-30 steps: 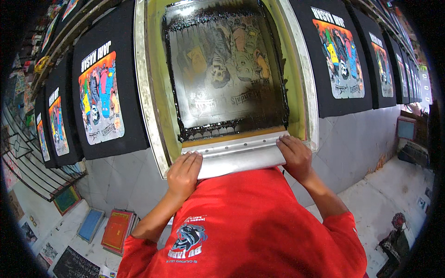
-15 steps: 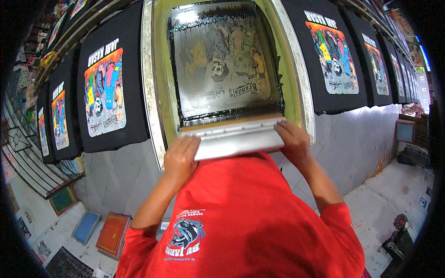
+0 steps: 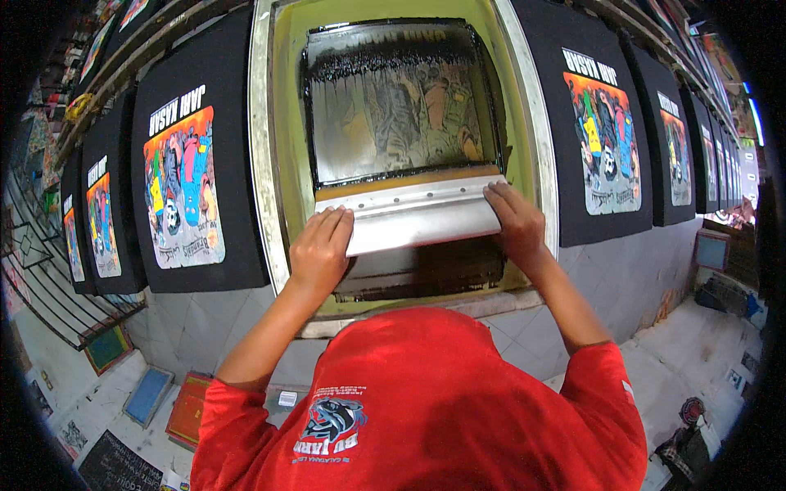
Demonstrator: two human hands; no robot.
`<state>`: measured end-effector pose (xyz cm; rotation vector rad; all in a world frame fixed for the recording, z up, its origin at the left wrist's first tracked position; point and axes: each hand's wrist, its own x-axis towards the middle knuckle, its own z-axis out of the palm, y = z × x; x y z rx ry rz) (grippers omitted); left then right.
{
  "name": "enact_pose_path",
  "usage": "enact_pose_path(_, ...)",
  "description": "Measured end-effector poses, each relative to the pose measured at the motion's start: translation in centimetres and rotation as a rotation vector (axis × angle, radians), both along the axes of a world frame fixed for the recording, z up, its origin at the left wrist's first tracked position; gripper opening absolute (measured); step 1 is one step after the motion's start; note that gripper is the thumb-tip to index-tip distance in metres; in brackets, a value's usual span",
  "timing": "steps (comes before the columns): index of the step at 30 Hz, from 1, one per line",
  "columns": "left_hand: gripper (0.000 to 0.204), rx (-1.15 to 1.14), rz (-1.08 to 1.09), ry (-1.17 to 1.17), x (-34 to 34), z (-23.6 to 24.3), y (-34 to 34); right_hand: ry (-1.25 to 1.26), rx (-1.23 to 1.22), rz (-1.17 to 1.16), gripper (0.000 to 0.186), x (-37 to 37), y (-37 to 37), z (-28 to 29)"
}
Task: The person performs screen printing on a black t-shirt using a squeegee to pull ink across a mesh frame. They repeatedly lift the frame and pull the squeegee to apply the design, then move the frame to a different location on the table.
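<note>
Left of the left hand (image 3: 321, 245), a black shirt (image 3: 232, 155) already bears a colored print (image 3: 184, 184). That hand clasps one end of the squeegee (image 3: 422, 214), partway up the screen (image 3: 288, 123); the sweep looks unfinished, with glossy ink (image 3: 393, 61) beyond the hands. The right hand (image 3: 517, 225) grips the other end; rightward, a second shirt (image 3: 604, 151) is printed.

One squeegee (image 3: 416, 217); one framed screen (image 3: 288, 123); three printed black shirts (image 3: 184, 186) in the near left row, at least four at right; one red shirt (image 3: 458, 401).
</note>
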<state>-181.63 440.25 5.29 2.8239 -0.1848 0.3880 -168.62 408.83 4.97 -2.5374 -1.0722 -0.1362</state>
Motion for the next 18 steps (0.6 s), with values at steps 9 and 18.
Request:
enact_pose_path(9, 0.047, 0.044, 0.05, -0.038, 12.8, -1.5, 5.2, -0.15, 0.13, 0.056, 0.034, 13.6, 4.7, -2.4)
enact_pose_path(18, 0.027, 0.097, 0.084, 0.122, 25.7, 2.0, 11.1, 0.029, -0.156, 0.007, 0.031, 27.2, 10.9, 2.0)
